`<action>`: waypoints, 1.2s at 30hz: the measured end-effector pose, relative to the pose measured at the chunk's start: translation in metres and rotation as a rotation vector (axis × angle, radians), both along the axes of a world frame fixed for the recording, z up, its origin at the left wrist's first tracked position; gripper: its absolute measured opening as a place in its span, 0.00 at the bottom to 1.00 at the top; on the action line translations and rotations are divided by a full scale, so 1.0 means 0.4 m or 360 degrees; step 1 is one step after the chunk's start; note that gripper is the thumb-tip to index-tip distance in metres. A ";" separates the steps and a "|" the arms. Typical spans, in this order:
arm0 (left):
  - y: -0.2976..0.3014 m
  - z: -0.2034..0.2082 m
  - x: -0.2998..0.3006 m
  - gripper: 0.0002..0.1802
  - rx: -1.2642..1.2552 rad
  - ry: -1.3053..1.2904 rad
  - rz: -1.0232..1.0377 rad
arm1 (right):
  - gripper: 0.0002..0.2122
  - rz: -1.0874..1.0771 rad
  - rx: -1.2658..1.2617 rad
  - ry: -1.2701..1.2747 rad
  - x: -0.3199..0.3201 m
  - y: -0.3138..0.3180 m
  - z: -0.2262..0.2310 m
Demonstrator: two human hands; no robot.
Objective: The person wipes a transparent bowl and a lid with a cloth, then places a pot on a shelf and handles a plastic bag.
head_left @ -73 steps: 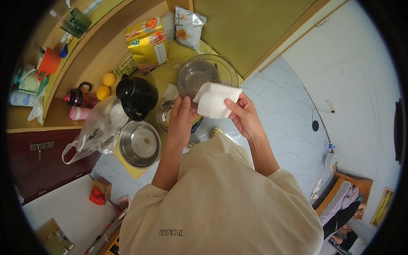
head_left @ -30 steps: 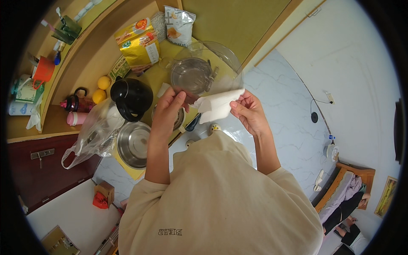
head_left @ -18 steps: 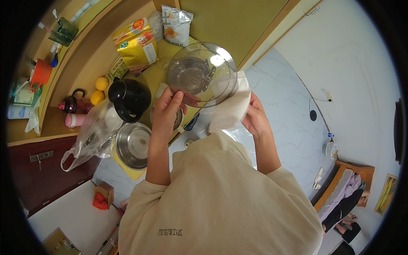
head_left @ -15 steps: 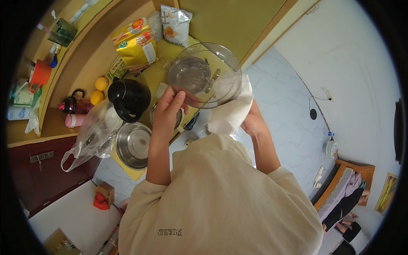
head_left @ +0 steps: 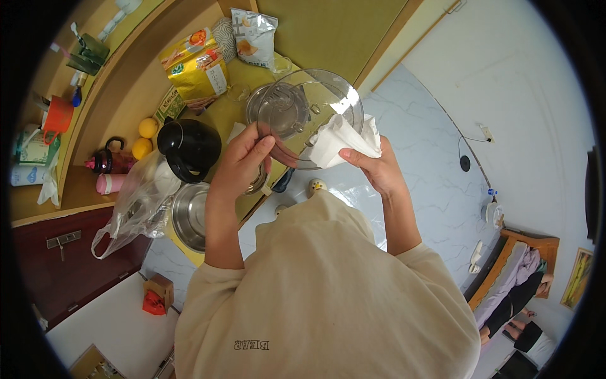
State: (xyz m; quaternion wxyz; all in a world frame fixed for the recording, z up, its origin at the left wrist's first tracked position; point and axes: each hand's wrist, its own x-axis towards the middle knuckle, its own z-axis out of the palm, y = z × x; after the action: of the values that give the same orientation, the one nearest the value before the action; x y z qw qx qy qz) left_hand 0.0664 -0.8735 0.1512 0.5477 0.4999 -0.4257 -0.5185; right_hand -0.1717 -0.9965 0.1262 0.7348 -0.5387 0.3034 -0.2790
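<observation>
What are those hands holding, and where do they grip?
The left hand holds a clear round lid by its lower-left rim; the right hand holds a white cloth or paper sheet by its lower-right side.

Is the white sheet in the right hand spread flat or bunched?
Bunched: the sheet shows creases and uneven edges by the right hand.

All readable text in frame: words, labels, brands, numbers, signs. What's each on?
Locations only; wording isn't copied here.
Beige shirt: one short dark word.
Silvery bag: large grey characters.
Yellow bag: white-panel print too small to read.
Green box: lettering too small and blurred.
Clear disc, white sheet: no text visible.
</observation>
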 end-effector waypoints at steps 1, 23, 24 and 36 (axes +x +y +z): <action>0.000 0.003 0.001 0.09 0.0028 0.0010 -0.0013 | 0.15 -0.0028 0.0072 0.0023 -0.001 0.001 0.005; -0.030 -0.071 -0.108 0.19 -0.0089 0.0274 0.0422 | 0.30 -0.0470 -0.1608 0.0449 0.098 0.124 -0.028; -0.027 -0.072 -0.108 0.19 -0.0087 0.0307 0.0440 | 0.30 -0.0470 -0.1606 0.0450 0.096 0.125 -0.037; -0.006 -0.097 -0.085 0.18 -0.0009 0.0451 0.0273 | 0.27 -0.0630 -0.1786 0.0466 0.075 -0.019 -0.006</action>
State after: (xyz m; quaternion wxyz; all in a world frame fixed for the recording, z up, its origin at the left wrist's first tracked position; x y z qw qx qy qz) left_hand 0.0325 -0.8760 0.1123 0.6458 0.4549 -0.3015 -0.5340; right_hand -0.1417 -1.0040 0.1239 0.2239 -0.8096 0.3022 -0.4506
